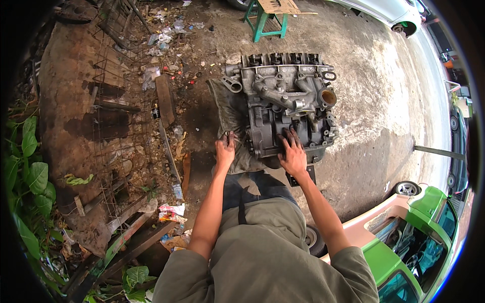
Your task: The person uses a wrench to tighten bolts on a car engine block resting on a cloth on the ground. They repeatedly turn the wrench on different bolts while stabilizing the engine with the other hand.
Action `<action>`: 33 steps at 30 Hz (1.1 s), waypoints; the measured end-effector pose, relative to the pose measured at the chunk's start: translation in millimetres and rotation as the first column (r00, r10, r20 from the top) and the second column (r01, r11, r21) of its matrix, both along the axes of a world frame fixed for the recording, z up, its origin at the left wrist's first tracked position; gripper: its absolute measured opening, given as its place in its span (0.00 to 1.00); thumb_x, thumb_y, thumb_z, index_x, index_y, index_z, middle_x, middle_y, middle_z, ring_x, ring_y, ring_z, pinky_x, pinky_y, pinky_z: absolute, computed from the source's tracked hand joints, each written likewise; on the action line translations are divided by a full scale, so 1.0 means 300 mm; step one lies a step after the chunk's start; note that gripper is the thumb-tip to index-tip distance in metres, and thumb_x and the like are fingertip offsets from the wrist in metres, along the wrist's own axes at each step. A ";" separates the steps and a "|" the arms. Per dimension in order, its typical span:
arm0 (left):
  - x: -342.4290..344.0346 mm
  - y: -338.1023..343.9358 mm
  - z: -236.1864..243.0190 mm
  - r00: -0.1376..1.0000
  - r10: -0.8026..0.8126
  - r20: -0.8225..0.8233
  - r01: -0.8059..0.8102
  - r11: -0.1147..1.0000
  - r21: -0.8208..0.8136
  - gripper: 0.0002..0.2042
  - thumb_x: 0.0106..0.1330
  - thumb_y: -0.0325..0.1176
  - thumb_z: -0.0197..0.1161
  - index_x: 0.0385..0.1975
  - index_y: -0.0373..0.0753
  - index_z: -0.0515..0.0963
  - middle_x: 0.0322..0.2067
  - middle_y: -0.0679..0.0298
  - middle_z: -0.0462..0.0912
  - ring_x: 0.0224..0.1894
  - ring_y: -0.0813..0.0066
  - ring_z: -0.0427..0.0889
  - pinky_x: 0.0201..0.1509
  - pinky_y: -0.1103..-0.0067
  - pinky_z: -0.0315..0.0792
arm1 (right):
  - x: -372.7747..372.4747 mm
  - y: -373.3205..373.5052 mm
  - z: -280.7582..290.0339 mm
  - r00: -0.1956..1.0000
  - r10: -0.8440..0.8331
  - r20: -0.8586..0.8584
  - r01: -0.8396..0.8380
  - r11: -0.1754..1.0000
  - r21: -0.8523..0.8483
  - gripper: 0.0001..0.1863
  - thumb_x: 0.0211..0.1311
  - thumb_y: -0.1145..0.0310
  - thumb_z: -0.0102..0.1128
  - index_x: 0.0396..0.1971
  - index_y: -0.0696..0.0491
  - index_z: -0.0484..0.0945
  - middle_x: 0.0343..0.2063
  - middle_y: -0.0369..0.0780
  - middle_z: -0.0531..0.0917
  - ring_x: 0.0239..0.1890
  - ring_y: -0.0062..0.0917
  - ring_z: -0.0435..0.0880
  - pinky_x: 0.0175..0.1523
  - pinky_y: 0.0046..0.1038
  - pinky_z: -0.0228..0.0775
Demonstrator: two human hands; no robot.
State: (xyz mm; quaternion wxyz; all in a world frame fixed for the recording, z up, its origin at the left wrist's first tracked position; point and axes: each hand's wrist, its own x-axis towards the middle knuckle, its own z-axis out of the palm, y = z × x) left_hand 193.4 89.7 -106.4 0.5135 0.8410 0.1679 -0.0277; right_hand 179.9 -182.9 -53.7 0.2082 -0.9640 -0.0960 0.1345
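A grey metal engine block [261, 123] lies in front of me, with a branched cast manifold [288, 100] on top and a round brownish opening [328, 97] at its right end. My right hand [293, 155] rests on the block's near side, fingers stretched out and a little apart, the tips darkened. Just left of the block, my left hand [225, 150] is over a dirty grey-green cloth [230, 113]. Its fingers are curled together; whatever they hold, if anything, is too small to make out. A flat metal arm with a hole [232, 86] juts from the block's far left corner.
A green stool with a wooden top [273, 25] stands beyond the engine. Litter and wood scraps [164, 98] cover the ground at left, beside wire mesh [113, 101]. A green vehicle [384, 262] is at lower right. A dark flat part [309, 174] sits near my right wrist.
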 end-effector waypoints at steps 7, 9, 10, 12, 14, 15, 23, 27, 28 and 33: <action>0.117 0.003 -0.006 0.997 -0.076 0.027 0.069 0.977 0.202 0.19 0.79 0.36 0.51 0.28 0.29 0.81 0.24 0.38 0.80 0.33 0.35 0.82 0.38 0.52 0.71 | -0.002 0.001 -0.002 1.000 0.000 0.009 0.000 1.000 -0.010 0.39 0.58 0.65 0.67 0.72 0.40 0.67 0.74 0.41 0.64 0.81 0.39 0.53 0.80 0.44 0.54; 0.144 -0.002 -0.017 0.993 -0.115 0.012 0.110 0.973 0.201 0.19 0.78 0.35 0.52 0.28 0.28 0.81 0.27 0.39 0.82 0.35 0.37 0.84 0.41 0.53 0.74 | -0.001 -0.001 -0.001 1.000 0.001 0.020 -0.001 1.000 0.002 0.39 0.58 0.65 0.67 0.72 0.40 0.67 0.74 0.41 0.64 0.81 0.39 0.53 0.80 0.44 0.54; 0.156 -0.002 -0.023 0.987 -0.151 0.051 0.136 0.966 0.218 0.19 0.77 0.35 0.52 0.27 0.28 0.81 0.28 0.40 0.83 0.36 0.37 0.84 0.41 0.54 0.75 | -0.001 -0.001 -0.001 1.000 -0.001 0.017 0.001 1.000 0.006 0.39 0.57 0.65 0.67 0.72 0.40 0.67 0.74 0.41 0.64 0.81 0.39 0.53 0.80 0.44 0.55; 0.180 -0.001 -0.031 0.977 -0.199 0.074 0.176 0.954 0.243 0.18 0.77 0.34 0.52 0.27 0.29 0.82 0.29 0.41 0.84 0.37 0.38 0.84 0.42 0.54 0.77 | -0.001 -0.001 0.000 1.000 -0.007 0.011 0.007 1.000 0.013 0.39 0.57 0.65 0.67 0.72 0.40 0.67 0.74 0.41 0.64 0.81 0.39 0.53 0.80 0.44 0.55; 0.199 0.002 -0.037 0.972 -0.232 0.022 0.218 0.940 0.261 0.18 0.76 0.34 0.53 0.27 0.29 0.82 0.31 0.42 0.85 0.39 0.39 0.84 0.43 0.54 0.78 | -0.003 0.000 0.001 1.000 -0.009 0.010 0.008 1.000 0.019 0.39 0.57 0.65 0.68 0.72 0.40 0.67 0.74 0.41 0.64 0.81 0.39 0.53 0.80 0.44 0.55; 0.211 0.002 -0.041 0.975 -0.223 0.019 0.212 0.944 0.252 0.18 0.75 0.34 0.53 0.28 0.30 0.83 0.32 0.42 0.86 0.39 0.39 0.84 0.44 0.54 0.77 | -0.002 0.000 0.001 1.000 -0.008 0.010 0.008 1.000 0.022 0.39 0.57 0.65 0.68 0.72 0.40 0.67 0.74 0.41 0.64 0.81 0.39 0.53 0.80 0.44 0.55; 0.316 -0.021 -0.124 0.955 -0.179 -0.236 0.222 0.960 0.169 0.16 0.71 0.38 0.58 0.34 0.29 0.85 0.36 0.39 0.86 0.46 0.37 0.84 0.49 0.53 0.78 | -0.003 -0.001 -0.008 1.000 -0.010 0.021 0.010 1.000 0.007 0.39 0.57 0.64 0.68 0.71 0.40 0.68 0.74 0.41 0.64 0.81 0.39 0.53 0.79 0.44 0.55; 0.356 -0.018 -0.180 0.899 -0.156 -0.408 0.228 0.964 0.135 0.16 0.72 0.38 0.58 0.36 0.27 0.84 0.33 0.44 0.87 0.39 0.48 0.88 0.38 0.59 0.80 | -0.002 0.000 -0.009 1.000 -0.014 0.008 0.014 1.000 0.004 0.39 0.57 0.64 0.68 0.71 0.40 0.68 0.74 0.41 0.64 0.81 0.39 0.53 0.80 0.44 0.55; 0.358 -0.019 -0.192 0.898 -0.136 -0.419 0.189 0.978 0.086 0.16 0.72 0.37 0.58 0.36 0.27 0.83 0.33 0.44 0.87 0.38 0.49 0.88 0.37 0.59 0.80 | -0.001 0.001 -0.009 1.000 -0.013 0.009 0.013 1.000 0.005 0.39 0.57 0.64 0.68 0.71 0.40 0.68 0.74 0.41 0.64 0.81 0.39 0.53 0.80 0.44 0.54; 0.379 -0.018 -0.247 0.843 -0.126 -0.522 0.115 0.992 -0.054 0.16 0.71 0.36 0.57 0.39 0.26 0.82 0.35 0.43 0.87 0.36 0.50 0.88 0.33 0.57 0.82 | -0.001 0.002 -0.006 1.000 -0.012 -0.003 0.012 1.000 -0.008 0.39 0.57 0.64 0.68 0.71 0.40 0.68 0.74 0.41 0.64 0.80 0.39 0.53 0.80 0.44 0.54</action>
